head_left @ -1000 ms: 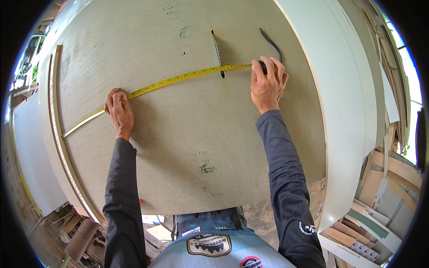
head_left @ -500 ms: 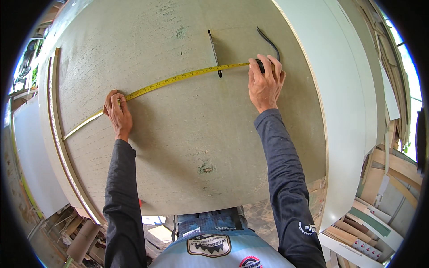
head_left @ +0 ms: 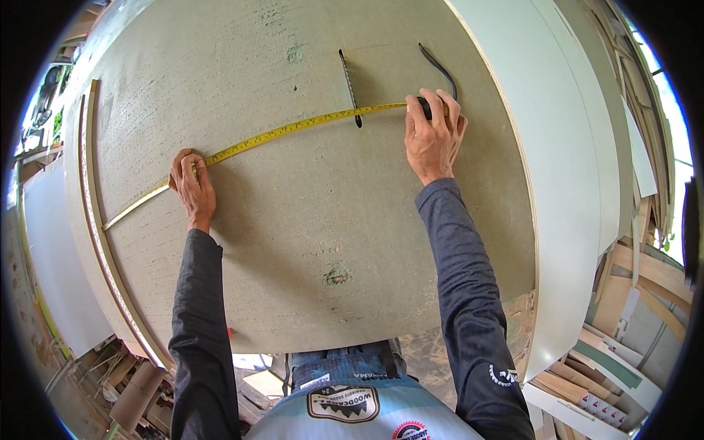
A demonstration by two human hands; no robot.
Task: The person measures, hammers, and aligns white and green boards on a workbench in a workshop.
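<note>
- Right hand (head_left: 434,139) grips a black tape-measure case (head_left: 425,108), its yellow metal blade (head_left: 279,133) extending across the grey-green board (head_left: 315,213).
- Left hand (head_left: 193,183) pinches the blade.
- Thin dark serrated strip (head_left: 347,81) meets the blade; curved black cord (head_left: 440,67) nears right fingers.

Bright daylight (head_left: 676,205) showed at my far right, wooden boards (head_left: 609,304) crowded beneath, scraps (head_left: 121,369) cluttered my lower left.

A tape measure (head_left: 288,130) stretches across the panel (head_left: 381,227), its bowed yellow blade running from near the left edge to a black case (head_left: 424,108) nearer the right.
</note>
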